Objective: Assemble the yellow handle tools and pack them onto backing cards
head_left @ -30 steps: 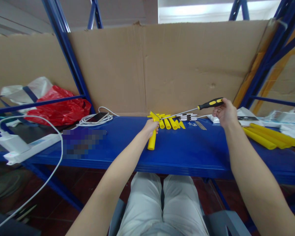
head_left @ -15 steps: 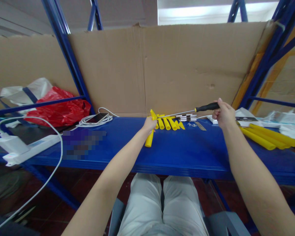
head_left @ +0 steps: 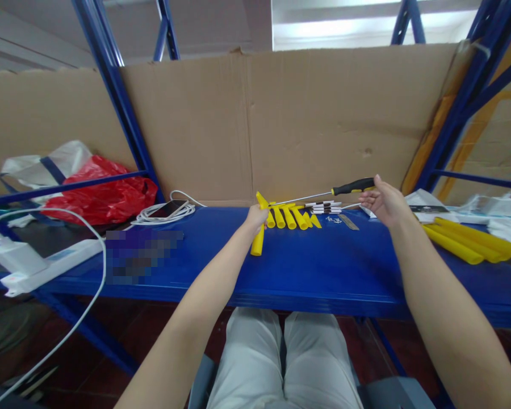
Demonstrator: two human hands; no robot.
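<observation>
My left hand [head_left: 258, 218] is closed around a yellow plastic tube-like piece [head_left: 258, 243], whose pointed upper end sticks out above the fingers. With its finger and thumb at the butt of the handle, my right hand [head_left: 386, 203] holds a long screwdriver [head_left: 353, 186] with a black and yellow grip; the other fingers are loosely spread. The shaft runs left, and its tip meets the yellow piece beside my left hand. Several similar yellow pieces [head_left: 290, 218] lie in a row just right of it. Small screws [head_left: 334, 220] and a flat metal strip [head_left: 349, 222] lie farther right.
White and dark sticks [head_left: 323, 207] lie behind the screws. More yellow tubes [head_left: 472, 241] rest at the right of the blue table [head_left: 315, 267]. A coiled white cable with a phone [head_left: 166, 210], a power strip [head_left: 55, 264] and a red bag [head_left: 104, 184] are left. Cardboard [head_left: 315, 125] stands behind.
The fingers of my right hand have loosened and spread at the end of the screwdriver handle. The screwdriver sits slightly farther left in view. My left hand keeps its grip.
</observation>
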